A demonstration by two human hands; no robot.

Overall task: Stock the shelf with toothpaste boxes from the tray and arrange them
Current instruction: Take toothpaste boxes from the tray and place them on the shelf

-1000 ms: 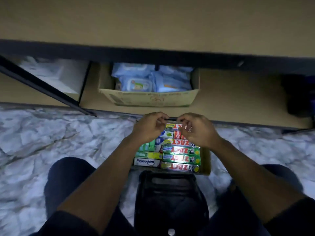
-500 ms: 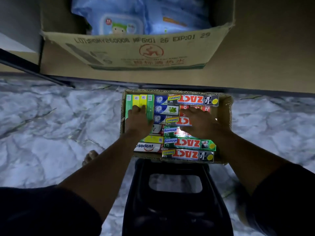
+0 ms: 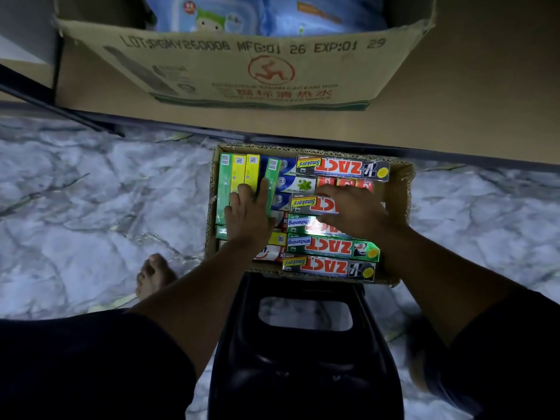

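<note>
A shallow cardboard tray (image 3: 397, 189) of toothpaste boxes sits on the marble floor, just in front of the low shelf board (image 3: 460, 110). Upright green and yellow boxes (image 3: 225, 183) fill its left side, and ZACT boxes (image 3: 342, 168) lie flat in a stack on the right. My left hand (image 3: 248, 215) rests on the green and yellow boxes with fingers spread. My right hand (image 3: 354, 211) lies flat over the middle ZACT boxes, fingers apart. Neither hand has lifted a box.
A large cardboard carton (image 3: 242, 68) holding blue wet-wipe packs (image 3: 212, 13) stands on the shelf board behind the tray. A black plastic stool (image 3: 303, 359) is between my knees. A bare foot (image 3: 153, 277) rests on the floor to the left.
My head has dropped closer to the tray. Both hands moved from the tray's far edge down onto the boxes, then stayed nearly still for the last half second.
</note>
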